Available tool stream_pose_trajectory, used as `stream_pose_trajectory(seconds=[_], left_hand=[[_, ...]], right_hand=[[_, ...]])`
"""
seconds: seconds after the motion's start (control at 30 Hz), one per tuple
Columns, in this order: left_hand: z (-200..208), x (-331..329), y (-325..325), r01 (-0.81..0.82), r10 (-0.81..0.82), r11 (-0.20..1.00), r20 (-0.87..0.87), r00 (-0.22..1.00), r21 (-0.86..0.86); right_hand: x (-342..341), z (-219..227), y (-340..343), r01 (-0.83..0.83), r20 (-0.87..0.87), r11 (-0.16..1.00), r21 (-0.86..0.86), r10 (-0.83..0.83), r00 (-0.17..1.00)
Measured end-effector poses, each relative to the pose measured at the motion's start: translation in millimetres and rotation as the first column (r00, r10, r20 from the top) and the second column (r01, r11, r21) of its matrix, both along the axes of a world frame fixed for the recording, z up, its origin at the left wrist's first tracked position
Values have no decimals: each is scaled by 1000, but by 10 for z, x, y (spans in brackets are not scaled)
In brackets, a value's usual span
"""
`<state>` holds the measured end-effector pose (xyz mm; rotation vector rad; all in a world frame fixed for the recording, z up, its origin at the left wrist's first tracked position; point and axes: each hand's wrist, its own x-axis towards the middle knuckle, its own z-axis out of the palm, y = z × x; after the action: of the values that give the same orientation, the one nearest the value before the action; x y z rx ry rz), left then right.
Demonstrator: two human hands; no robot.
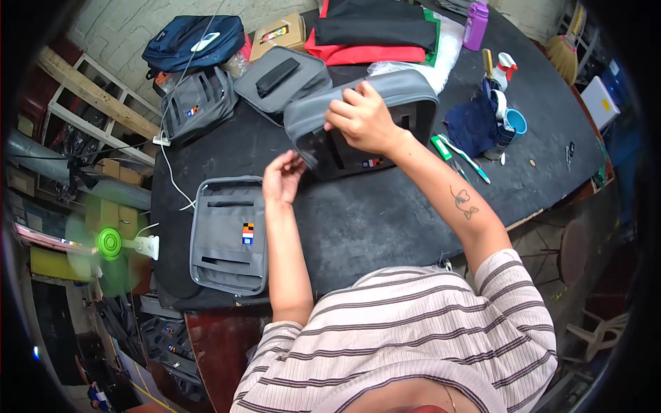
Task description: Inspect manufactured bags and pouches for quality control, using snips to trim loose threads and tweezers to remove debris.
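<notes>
A boxy grey zip bag (406,124) with dark mesh panels and a small coloured label stands tilted on the black table in front of me. My right hand (363,118) is closed in a pinch at its upper edge; the fingertips' exact hold is hidden. At the bag's lower left corner, my left hand (284,177) has its fingers curled against the edge, partly out of sight behind it. Just left of my left forearm lies a flat grey bag panel (224,230) with slots and a similar label.
Behind stand another grey bag (282,79), a slotted grey bag (200,103), a navy backpack (196,41) and folded black and red fabric (375,31). To the right are a green-handled tool (441,147), a toothbrush (465,158), a blue cup (515,122) and a spray bottle (505,69). A green fan (110,242) spins at left.
</notes>
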<state>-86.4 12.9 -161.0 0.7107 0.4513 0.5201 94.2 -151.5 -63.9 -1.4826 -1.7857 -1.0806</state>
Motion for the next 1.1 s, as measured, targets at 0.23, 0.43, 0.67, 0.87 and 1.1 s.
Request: stream_pose_trajectory(seconds=[0.23, 0.43, 0.67, 0.87, 1.1], left_hand=[[479, -49, -216, -227, 260, 871, -17, 965, 435], [184, -16, -223, -127, 125, 976, 21, 992, 179], [-587, -96, -339, -36, 174, 917, -314, 933, 398], [346, 9, -389, -318, 579, 173, 165, 798, 932], [1148, 436, -712, 73, 264, -527, 82, 961, 847]], right_hand=[[-165, 51, -92, 105, -143, 992, -70, -114, 983], [-357, 1, 289, 40, 46, 987, -156, -33, 998], [-433, -87, 214, 50, -33, 998, -39, -51, 998], [-20, 380, -608, -48, -402, 999, -26, 33, 915], [335, 166, -847, 200, -174, 958, -204, -237, 956]])
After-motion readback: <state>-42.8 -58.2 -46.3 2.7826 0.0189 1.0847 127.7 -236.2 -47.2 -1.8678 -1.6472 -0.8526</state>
